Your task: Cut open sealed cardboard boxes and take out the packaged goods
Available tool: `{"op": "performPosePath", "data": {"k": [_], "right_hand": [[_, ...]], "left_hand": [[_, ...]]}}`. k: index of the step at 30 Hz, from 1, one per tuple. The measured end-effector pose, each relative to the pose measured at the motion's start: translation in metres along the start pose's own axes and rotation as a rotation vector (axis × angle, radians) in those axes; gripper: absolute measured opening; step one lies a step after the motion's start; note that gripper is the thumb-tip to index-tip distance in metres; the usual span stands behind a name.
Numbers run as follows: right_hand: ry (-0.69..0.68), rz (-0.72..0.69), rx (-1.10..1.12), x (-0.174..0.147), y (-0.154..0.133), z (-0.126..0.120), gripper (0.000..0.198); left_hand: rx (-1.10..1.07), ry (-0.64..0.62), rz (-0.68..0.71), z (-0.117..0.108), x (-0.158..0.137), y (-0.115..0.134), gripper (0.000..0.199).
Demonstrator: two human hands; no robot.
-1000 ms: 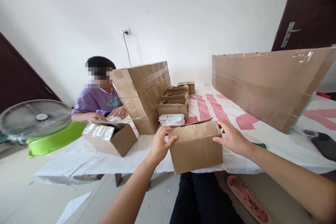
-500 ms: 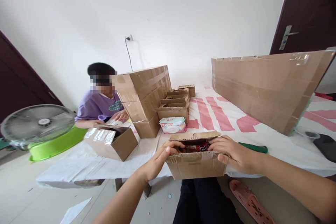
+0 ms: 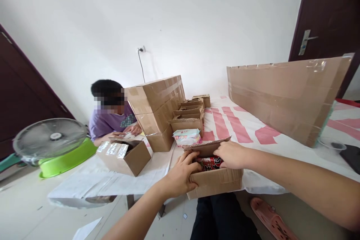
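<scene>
At the table's front edge sits a small cardboard box point(image 3: 216, 183), its top open and the far flap raised. Inside lies a red packet point(image 3: 212, 163) with dark and white printing. My left hand point(image 3: 182, 174) grips the box's left side, fingers over the edge and thumb on the near wall. My right hand point(image 3: 232, 155) is curled at the right of the opening, fingers against the raised flap and thumb down by the packet; part of its grip is hidden. Just behind the box stands a pale blue and pink soft pack point(image 3: 187, 137).
Stacked cardboard boxes point(image 3: 157, 112) and a row of open boxes point(image 3: 187, 123) stand behind. A tall cardboard panel point(image 3: 281, 97) is at right, near a clear plastic bowl point(image 3: 330, 144). A person point(image 3: 111, 123) sits at left behind another open box point(image 3: 123, 157); a fan point(image 3: 50, 137) stands beyond.
The box's opening is wider, with more of the red packet showing. My right hand has moved from the right rim to the far flap. The green-handled object by my right hand no longer shows.
</scene>
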State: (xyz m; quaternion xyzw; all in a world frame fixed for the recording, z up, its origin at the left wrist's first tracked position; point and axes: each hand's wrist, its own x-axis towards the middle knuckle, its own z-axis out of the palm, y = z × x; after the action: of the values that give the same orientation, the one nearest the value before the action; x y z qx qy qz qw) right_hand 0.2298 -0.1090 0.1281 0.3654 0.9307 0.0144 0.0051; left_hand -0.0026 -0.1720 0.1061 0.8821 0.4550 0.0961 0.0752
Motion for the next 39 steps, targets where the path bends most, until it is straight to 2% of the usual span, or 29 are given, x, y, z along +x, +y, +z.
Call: {"op": "performPosePath", "data": {"k": [2,5,7,9,15,20,26,31,35,39], "right_hand": [[-0.009,0.012,-0.028,0.012,-0.002,0.008,0.023],[0.015,0.009,-0.063,0.024,-0.001,0.016,0.008],[0.074,-0.009,-0.062,0.027,-0.001,0.018,0.009],[0.172,-0.019,-0.044,0.028,0.0,0.016,0.008],[0.564,0.077,0.065,0.037,0.01,0.004,0.013],[0.817,0.199,0.19,0.051,0.027,0.003,0.011],[0.95,0.18,0.286,0.057,0.041,0.0,0.012],[1.054,0.182,0.347,0.061,0.056,-0.005,0.012],[1.154,0.235,0.397,0.064,0.077,-0.011,0.014],[1.197,0.235,0.414,0.068,0.096,-0.017,0.014]], "left_hand": [[0.003,0.018,0.026,0.003,-0.002,0.001,0.04],[0.001,0.137,0.049,0.011,-0.01,-0.002,0.047],[0.048,0.217,0.028,0.016,-0.015,-0.006,0.054],[0.137,0.242,0.002,0.02,-0.017,-0.012,0.055],[0.416,0.199,-0.056,0.011,-0.006,-0.038,0.027],[0.531,0.212,-0.102,-0.001,0.006,-0.052,0.02],[0.556,0.242,-0.091,-0.007,0.022,-0.059,0.012],[0.582,0.145,-0.066,-0.02,0.028,-0.056,0.018],[0.488,0.053,-0.17,-0.022,0.034,-0.062,0.02],[0.352,0.096,-0.268,-0.019,0.043,-0.079,0.027]]}}
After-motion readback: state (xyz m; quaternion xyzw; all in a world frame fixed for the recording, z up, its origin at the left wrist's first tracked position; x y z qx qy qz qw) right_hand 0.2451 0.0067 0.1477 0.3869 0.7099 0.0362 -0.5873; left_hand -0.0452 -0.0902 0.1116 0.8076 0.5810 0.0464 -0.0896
